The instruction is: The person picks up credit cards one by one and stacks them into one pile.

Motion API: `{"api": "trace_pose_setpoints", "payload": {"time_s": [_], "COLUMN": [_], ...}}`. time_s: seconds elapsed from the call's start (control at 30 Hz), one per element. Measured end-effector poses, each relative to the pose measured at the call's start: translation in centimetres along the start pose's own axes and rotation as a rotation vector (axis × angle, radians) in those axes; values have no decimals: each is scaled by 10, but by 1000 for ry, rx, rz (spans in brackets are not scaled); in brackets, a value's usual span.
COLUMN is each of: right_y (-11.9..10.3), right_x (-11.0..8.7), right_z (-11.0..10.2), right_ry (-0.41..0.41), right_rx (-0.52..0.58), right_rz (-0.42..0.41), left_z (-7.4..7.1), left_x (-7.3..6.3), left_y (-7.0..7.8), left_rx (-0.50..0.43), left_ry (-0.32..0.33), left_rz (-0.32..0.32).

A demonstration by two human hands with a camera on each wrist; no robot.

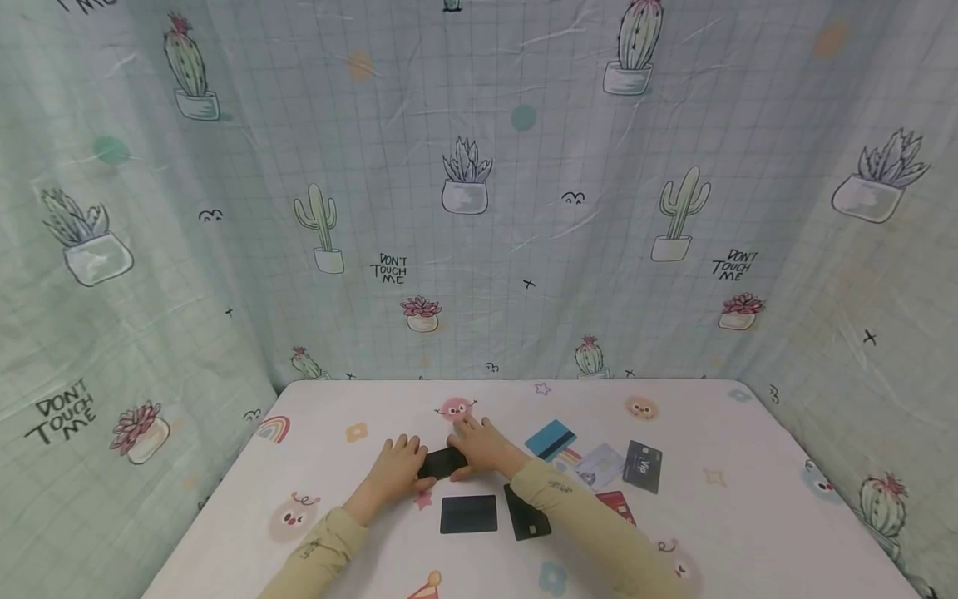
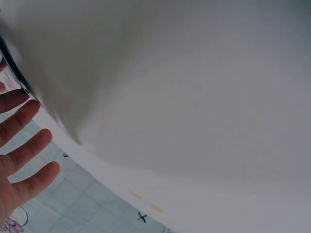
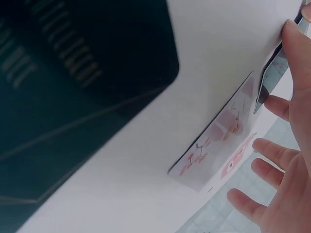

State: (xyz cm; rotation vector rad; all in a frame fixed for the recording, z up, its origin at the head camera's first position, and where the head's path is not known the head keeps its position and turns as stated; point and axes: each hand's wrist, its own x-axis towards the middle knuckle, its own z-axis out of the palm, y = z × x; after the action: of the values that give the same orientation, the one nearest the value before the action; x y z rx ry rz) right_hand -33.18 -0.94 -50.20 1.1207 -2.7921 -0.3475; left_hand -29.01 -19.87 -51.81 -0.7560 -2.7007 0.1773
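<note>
A black card [image 1: 443, 463] is held between both hands near the middle of the table. My left hand [image 1: 395, 470] pinches its left end, thumb at the near edge and index finger at the far edge. On the right end, my right hand [image 1: 482, 447] pinches the same card [image 3: 277, 68] between thumb and index finger, its other fingers spread. In the left wrist view only the card's dark edge [image 2: 13, 63] shows beside the fingers. Nearer the body lie a second black card [image 1: 469, 514] and a black chip card [image 1: 524, 513], partly under the right forearm.
Right of the forearm lie a blue striped card [image 1: 550, 439], a pale silver card [image 1: 599, 466], a dark grey "Vip" card [image 1: 642, 467] and a red card [image 1: 618, 505], partly covered by the sleeve. A cactus-print curtain [image 1: 516, 249] surrounds the white printed table [image 1: 696, 433].
</note>
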Motion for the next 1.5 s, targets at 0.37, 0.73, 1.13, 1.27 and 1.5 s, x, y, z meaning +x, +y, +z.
{"api": "trace_pose_setpoints", "payload": {"time_s": [0.37, 0.73, 1.13, 1.27, 1.5], "right_y": [1, 0, 2, 3, 1], "right_x": [-1, -2, -7, -10, -13], "right_z": [-1, -1, -9, -12, -16], "right_ry": [5, -41, -32, -24, -13], "right_rx": [11, 41, 111, 114, 100], "right_rz": [-7, -2, -12, -18, -33], "left_z": [-4, -10, -12, -15, -22], "left_x": [0, -3, 0, -1, -4], "left_y": [-3, -2, -1, 1, 4], "left_rx": [-33, -71, -79, -78, -77], "left_ry": [-54, -52, -28, -9, 1], "left_rz": [-22, -37, -3, 23, 47]}}
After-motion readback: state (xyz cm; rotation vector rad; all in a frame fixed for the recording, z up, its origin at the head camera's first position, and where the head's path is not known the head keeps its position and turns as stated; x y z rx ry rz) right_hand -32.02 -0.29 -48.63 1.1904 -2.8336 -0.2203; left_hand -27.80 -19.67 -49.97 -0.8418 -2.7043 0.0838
